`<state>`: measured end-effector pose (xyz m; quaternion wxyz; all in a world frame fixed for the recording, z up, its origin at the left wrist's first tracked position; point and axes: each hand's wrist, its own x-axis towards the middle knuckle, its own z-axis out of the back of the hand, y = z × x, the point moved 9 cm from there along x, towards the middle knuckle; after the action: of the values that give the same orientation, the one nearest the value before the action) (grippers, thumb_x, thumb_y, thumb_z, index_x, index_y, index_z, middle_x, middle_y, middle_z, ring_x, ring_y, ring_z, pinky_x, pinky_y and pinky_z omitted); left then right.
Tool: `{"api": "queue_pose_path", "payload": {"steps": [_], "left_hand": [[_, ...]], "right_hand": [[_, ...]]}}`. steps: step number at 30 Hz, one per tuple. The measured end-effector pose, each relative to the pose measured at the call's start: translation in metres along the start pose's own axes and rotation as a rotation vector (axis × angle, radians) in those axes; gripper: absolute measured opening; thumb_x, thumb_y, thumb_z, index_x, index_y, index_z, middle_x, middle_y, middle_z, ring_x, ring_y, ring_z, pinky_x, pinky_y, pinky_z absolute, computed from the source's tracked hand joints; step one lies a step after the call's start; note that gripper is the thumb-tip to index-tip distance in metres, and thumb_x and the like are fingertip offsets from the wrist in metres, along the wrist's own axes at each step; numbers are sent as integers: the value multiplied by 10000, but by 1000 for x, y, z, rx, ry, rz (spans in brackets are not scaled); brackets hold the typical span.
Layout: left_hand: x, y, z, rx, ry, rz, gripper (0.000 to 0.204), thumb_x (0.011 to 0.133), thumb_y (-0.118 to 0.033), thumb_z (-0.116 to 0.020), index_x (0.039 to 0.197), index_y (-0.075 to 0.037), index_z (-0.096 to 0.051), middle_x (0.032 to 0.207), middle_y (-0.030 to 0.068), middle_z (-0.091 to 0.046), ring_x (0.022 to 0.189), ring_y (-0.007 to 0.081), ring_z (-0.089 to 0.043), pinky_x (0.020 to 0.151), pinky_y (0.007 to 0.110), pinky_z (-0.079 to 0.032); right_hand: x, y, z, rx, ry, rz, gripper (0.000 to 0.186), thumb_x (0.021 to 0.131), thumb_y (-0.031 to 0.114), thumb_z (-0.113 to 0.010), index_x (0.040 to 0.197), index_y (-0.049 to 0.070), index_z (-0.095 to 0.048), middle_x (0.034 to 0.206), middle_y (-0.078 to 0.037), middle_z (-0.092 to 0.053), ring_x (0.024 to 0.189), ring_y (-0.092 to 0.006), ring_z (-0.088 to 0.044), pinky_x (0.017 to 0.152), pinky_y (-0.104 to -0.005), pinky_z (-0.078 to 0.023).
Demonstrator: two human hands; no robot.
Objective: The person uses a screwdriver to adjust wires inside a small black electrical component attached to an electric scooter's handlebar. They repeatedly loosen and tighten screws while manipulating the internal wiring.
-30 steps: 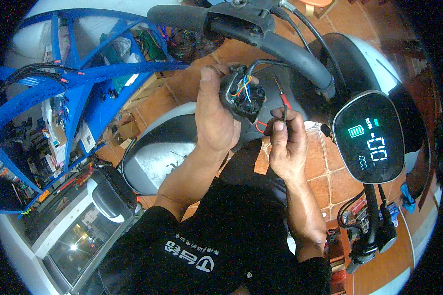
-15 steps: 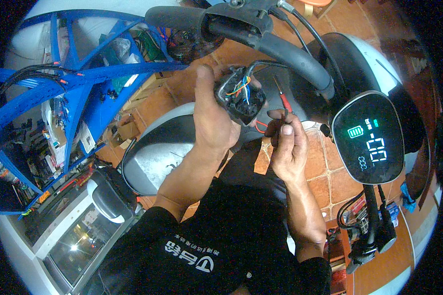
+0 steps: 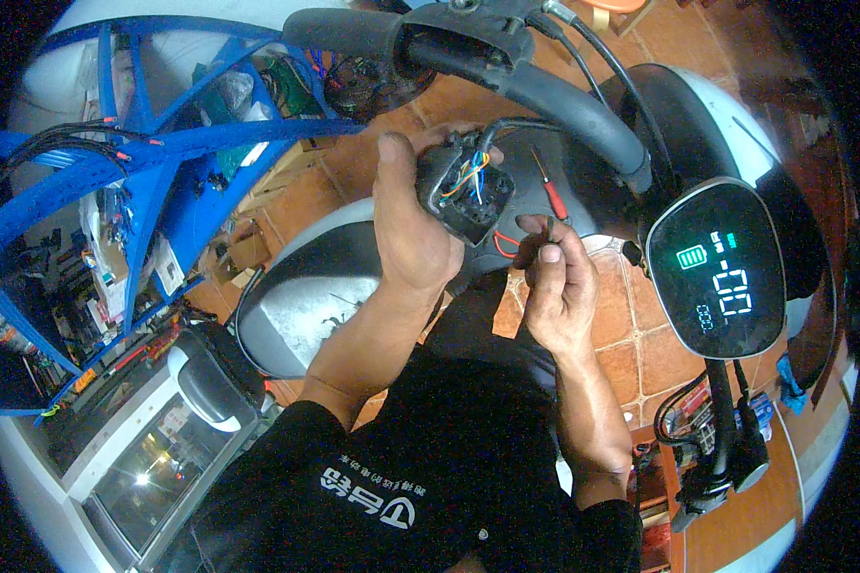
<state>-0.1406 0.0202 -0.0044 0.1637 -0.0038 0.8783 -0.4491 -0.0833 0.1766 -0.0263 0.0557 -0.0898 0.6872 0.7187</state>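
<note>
My left hand (image 3: pixel 413 229) is wrapped around a black switch housing (image 3: pixel 457 212), its opened back turned up toward me. Orange, blue and white wires (image 3: pixel 475 177) show inside, and a black cable runs from its top toward the handlebar (image 3: pixel 569 113). My right hand (image 3: pixel 562 286) is beside the housing, apart from it, with thumb and fingers pinched together. A small dark thing may be at the fingertips, but I cannot make it out. Just beyond those fingers lies a red-handled screwdriver (image 3: pixel 553 199) on a dark surface. A loop of red wire (image 3: pixel 504 244) shows between my hands.
At right stands a lit scooter display (image 3: pixel 717 272), with the other handlebar end (image 3: pixel 721 468) below it. Blue shelving (image 3: pixel 153 220) with parts fills the left. A scooter seat (image 3: pixel 320 296) is left of my forearm. Terracotta tiles (image 3: pixel 631 315) cover the floor.
My right thumb and fingertips have shifted slightly left. The switch housing in my left hand has turned a little. The screwdriver has stayed in place.
</note>
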Motion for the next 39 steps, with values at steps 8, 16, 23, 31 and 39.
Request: {"api": "queue_pose_path", "payload": {"steps": [8,16,23,31,39], "left_hand": [[-3,-8,-2,124,-6,-71,638,991,-482,-280,1112,82,-552,946,175,-655,869,204,-640,784,307,-510],[-2,-7,-1,32,48,-134,577,989,-429,-325,1110,89,-549,973,200,-644,915,232,-639,812,326,-512],[0,-5,2,17,94,-234,526,988,-381,-330,1106,84,-545,998,193,-635,940,280,-643,832,371,-523],[7,2,5,41,205,-252,519,978,-389,-341,1112,68,-546,1097,217,-602,971,300,-635,864,386,-511],[4,-5,-3,380,260,-440,510,952,-430,-436,1202,12,-487,1146,192,-577,957,355,-625,837,471,-518]], "right_hand": [[1,-2,0,-20,-7,0,262,943,144,-459,1094,-16,-601,972,-170,-660,871,-250,-647,773,-338,-496],[4,0,-6,43,18,-19,233,933,162,-521,1082,7,-610,878,-101,-643,750,-165,-600,689,-297,-485],[10,5,-18,267,46,-141,222,953,191,-527,1062,22,-622,760,-22,-605,686,-94,-558,623,-247,-460],[17,-2,-24,381,26,-251,178,914,148,-606,1035,19,-622,752,20,-579,666,-58,-506,606,-218,-433],[28,-8,-24,443,-6,-264,120,878,56,-618,992,16,-613,768,57,-516,700,-34,-450,636,-191,-403]]}}
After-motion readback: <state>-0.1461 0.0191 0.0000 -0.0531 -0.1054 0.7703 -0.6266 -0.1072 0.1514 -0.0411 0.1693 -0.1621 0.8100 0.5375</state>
